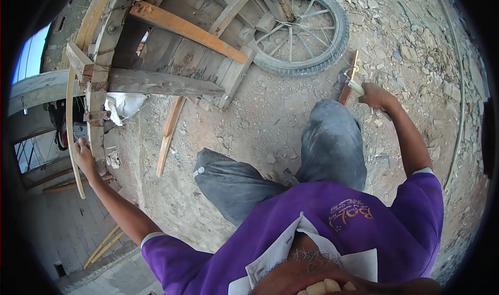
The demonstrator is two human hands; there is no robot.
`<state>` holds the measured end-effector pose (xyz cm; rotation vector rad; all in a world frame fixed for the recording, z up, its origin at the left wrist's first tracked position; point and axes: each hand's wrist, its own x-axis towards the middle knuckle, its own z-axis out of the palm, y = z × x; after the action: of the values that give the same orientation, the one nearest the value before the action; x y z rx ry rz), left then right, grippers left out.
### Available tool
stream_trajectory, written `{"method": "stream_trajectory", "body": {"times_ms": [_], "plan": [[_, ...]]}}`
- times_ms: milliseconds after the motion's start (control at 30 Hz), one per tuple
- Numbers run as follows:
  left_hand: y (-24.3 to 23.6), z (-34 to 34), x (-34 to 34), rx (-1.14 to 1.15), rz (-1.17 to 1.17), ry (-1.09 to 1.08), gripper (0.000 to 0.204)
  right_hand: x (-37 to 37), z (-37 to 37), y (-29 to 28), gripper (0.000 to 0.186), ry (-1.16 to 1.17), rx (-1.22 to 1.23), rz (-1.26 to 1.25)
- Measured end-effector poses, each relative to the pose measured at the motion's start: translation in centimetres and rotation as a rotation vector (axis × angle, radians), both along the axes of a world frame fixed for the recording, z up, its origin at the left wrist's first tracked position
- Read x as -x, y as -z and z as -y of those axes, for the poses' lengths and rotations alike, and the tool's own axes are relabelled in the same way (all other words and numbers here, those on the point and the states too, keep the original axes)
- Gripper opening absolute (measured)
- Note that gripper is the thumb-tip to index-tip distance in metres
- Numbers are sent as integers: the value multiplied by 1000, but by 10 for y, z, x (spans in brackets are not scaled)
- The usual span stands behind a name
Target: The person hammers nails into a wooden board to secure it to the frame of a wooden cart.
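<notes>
Far left: left hand (83, 154) stretches out to the wooden frame (97, 95), fingers curled around the thin curved wooden strip (70, 113) that runs along the frame's outer edge. Strip's long axis runs near-to-far, bowing outward past the hand. Centre: loose plank (169, 134) lies on the dirt, also near-to-far, untouched, nearer the left hand. Spoked wheel (304, 32) far centre. Right: right hand (375, 96) closed around a pale-handled tool (358, 88) (head type unclear), beside a short reddish stick (349, 79).
</notes>
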<state>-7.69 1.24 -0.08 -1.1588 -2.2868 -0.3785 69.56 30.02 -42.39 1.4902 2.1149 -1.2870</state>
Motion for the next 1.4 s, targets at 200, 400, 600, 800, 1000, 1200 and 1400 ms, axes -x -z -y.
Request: {"method": "stream_trajectory", "body": {"times_ms": [200,400,600,800,1000,1200,1400], "plan": [[-6,4,-2,-5,60,-25,39,-182,107,143,49,639,-122,104],[12,-5,-1,19,55,-48,37,-219,137,169,45,602,33,285],[-10,22,29,29,90,-140,38,-182,88,119,31,551,48,247],[-2,-3,45,27,58,-151,40,-184,89,174,29,393,-11,368],[0,16,33,-49,110,-170,39,-161,48,117,23,275,128,441],[-2,12,32,-17,48,-173,40,-173,45,125,26,342,180,390],[4,4,24,-7,39,-152,40,-159,43,108,27,640,-23,62]]}}
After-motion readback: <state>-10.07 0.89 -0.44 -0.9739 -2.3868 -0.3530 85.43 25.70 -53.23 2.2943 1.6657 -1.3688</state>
